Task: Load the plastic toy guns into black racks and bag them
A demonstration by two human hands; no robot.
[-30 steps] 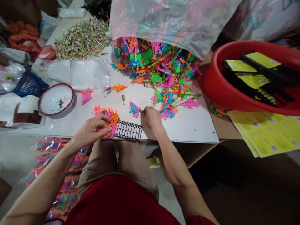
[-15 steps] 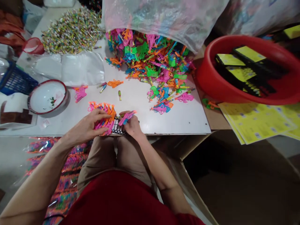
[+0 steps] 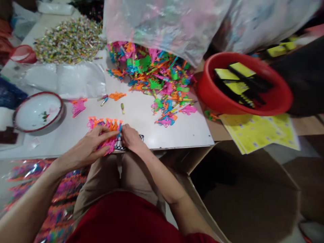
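A black slotted rack [image 3: 138, 137] lies at the near edge of the white board [image 3: 177, 133]. Its left part is filled with a row of orange and pink plastic toys [image 3: 101, 122]. My left hand [image 3: 89, 146] rests on top of that row and presses it together. My right hand [image 3: 129, 137] is against the row's right end over the rack, fingers closed on a small blue-pink toy that is mostly hidden. A big heap of loose coloured toys [image 3: 152, 72] spills from a clear bag [image 3: 164, 23] further back.
A white enamel bowl [image 3: 36, 111] stands at the left. A red basin [image 3: 243, 87] with black and yellow packs sits at the right, above yellow sheets [image 3: 250, 133]. A pile of small sticks [image 3: 68, 40] lies far left. An open cardboard box [image 3: 240, 189] stands below the board.
My right hand picked a blue-pink toy off the board, carried it left to the rack and now pushes it against the row. The view has swung to the right.
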